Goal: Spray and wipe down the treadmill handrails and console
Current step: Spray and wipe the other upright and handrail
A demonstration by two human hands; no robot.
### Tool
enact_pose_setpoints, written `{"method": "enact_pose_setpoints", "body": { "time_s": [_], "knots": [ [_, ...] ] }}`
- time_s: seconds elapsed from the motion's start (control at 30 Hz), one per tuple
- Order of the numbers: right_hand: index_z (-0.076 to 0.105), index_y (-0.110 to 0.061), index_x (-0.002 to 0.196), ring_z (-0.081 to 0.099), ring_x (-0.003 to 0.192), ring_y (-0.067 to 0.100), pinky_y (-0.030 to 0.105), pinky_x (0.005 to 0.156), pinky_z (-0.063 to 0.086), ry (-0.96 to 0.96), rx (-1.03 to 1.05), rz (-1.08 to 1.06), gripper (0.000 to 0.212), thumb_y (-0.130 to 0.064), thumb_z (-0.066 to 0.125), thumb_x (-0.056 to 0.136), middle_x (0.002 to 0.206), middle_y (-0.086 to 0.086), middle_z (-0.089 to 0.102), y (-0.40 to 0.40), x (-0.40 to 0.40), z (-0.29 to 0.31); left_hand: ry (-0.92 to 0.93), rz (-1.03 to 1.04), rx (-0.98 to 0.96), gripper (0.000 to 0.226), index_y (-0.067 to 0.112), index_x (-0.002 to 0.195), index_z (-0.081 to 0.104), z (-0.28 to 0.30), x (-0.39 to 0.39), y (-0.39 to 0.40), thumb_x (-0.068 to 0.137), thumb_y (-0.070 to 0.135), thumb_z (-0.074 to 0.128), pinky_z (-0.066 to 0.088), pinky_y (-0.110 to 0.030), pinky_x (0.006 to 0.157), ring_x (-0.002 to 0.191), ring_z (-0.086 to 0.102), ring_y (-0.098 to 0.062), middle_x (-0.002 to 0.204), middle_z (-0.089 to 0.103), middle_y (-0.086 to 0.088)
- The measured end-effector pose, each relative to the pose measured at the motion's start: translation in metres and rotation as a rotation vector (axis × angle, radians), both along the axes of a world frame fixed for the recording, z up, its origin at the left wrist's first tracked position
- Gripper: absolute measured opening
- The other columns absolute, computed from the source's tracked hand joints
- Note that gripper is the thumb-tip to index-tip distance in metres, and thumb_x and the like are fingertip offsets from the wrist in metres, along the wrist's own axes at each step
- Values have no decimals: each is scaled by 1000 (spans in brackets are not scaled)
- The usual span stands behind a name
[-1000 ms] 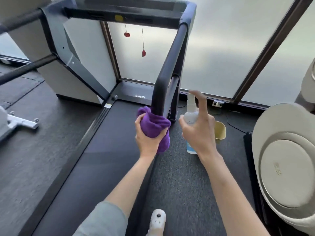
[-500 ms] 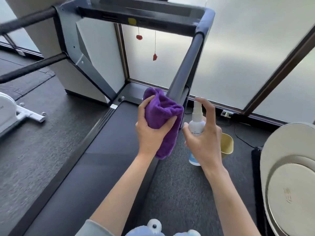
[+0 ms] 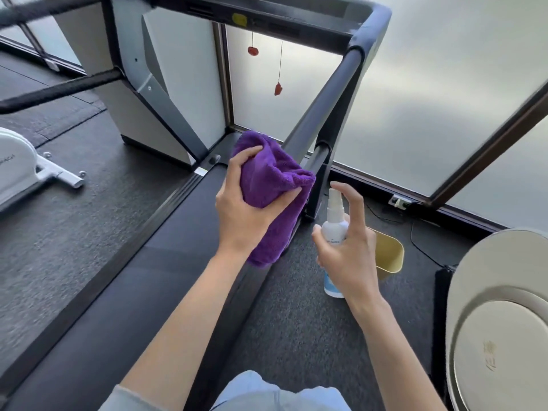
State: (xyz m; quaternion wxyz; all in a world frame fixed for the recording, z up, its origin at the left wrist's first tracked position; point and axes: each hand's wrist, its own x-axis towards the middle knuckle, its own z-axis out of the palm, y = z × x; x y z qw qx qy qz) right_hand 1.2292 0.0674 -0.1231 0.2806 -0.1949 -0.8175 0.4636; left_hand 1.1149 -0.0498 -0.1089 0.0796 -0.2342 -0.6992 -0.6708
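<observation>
Purple microfibre cloth [image 3: 272, 188] bunched in the left hand [image 3: 246, 209], fingers and thumb curled round it, held against the lower end of the treadmill's right handrail [image 3: 320, 114] — a dark padded bar sloping up to the console crossbar [image 3: 267, 16] at the top of the view. The right hand [image 3: 347, 250] grips a small white spray bottle [image 3: 335, 229] upright just beside the cloth, forefinger arched over the nozzle. Below the arms runs the black treadmill belt [image 3: 142, 262], set on dark grey carpeted floor [image 3: 296, 321]. Frosted glass panels [image 3: 444, 84] in dark frames fill the far wall, with two red charms [image 3: 278, 89] hanging on strings before them. A yellow bin [image 3: 388, 253] stands on the floor past the right hand; a large pale round machine housing [image 3: 498, 321] sits at far right — white exercise equipment [image 3: 17, 164] at far left.
</observation>
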Motion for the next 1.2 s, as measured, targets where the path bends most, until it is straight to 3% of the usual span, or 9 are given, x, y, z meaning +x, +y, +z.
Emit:
{"method": "enact_pose_setpoints", "body": {
  "time_s": [0.1, 0.27, 0.5, 0.57, 0.63, 0.7, 0.77, 0.93, 1.2],
  "knots": [
    [38, -49, 129, 54, 53, 32, 48, 49, 54, 6, -18, 20, 69, -1, 64, 86, 67, 12, 55, -7, -4, 0, -63, 16, 46, 70, 28, 123, 49, -28, 9, -6, 63, 33, 85, 44, -11, 90, 106, 60, 5, 115, 59, 35],
    [39, -53, 128, 53, 53, 33, 50, 51, 54, -6, -28, 13, 70, -2, 63, 86, 65, 12, 54, -13, 4, -8, -286, 50, 44, 76, 37, 117, 48, -88, 39, -25, 50, 43, 84, 48, -13, 88, 102, 61, 6, 112, 61, 35],
    [41, -52, 125, 52, 50, 37, 51, 49, 53, -22, -36, -53, 69, 1, 63, 85, 60, 16, 54, -2, 6, -6, -139, 29, 3, 69, 29, 115, 55, -28, 21, -15, 56, 39, 90, 41, -4, 84, 100, 59, 9, 109, 60, 36],
    [40, -50, 125, 53, 50, 35, 50, 49, 53, -7, -27, -71, 68, 0, 63, 85, 62, 14, 55, 0, -4, -1, -122, -51, -83, 66, 34, 112, 55, 3, -3, -8, 56, 40, 91, 44, -8, 84, 97, 61, 7, 108, 63, 28],
    [40, -50, 126, 53, 49, 35, 50, 49, 52, 10, -25, -81, 68, 0, 63, 84, 60, 14, 55, 1, -12, 4, -298, -250, -137, 71, 35, 112, 57, 24, -36, 0, 51, 40, 93, 53, -25, 84, 97, 67, -7, 109, 68, 12],
    [40, -50, 126, 54, 49, 35, 50, 48, 52, 34, -29, -86, 69, -1, 63, 85, 60, 14, 54, 1, -18, 8, -562, -461, -97, 81, 21, 121, 55, 30, -62, 10, 51, 34, 93, 56, -39, 77, 96, 69, -32, 114, 68, -15],
    [40, -52, 126, 55, 49, 34, 50, 48, 52, 52, -26, -85, 70, -1, 64, 85, 61, 13, 55, 0, -22, 9, -675, -539, -126, 88, 10, 126, 51, 34, -79, 24, 51, 27, 94, 55, -41, 73, 89, 69, -42, 115, 64, -28],
    [39, -59, 122, 52, 50, 33, 49, 46, 52, 74, -25, -123, 74, 0, 65, 85, 59, 11, 52, 3, -32, 7, -725, -523, -258, 89, 15, 124, 49, 58, -110, 67, 47, 26, 92, 54, -29, 59, 73, 72, -25, 108, 69, -13],
    [41, -52, 126, 53, 48, 33, 49, 50, 54, 78, -22, -175, 72, 0, 66, 84, 61, 13, 53, 32, -55, 8, -746, -582, -307, 86, 5, 130, 47, 62, -158, 134, 57, 21, 91, 52, -24, 50, 60, 70, -20, 106, 68, -18]
  ]
}}
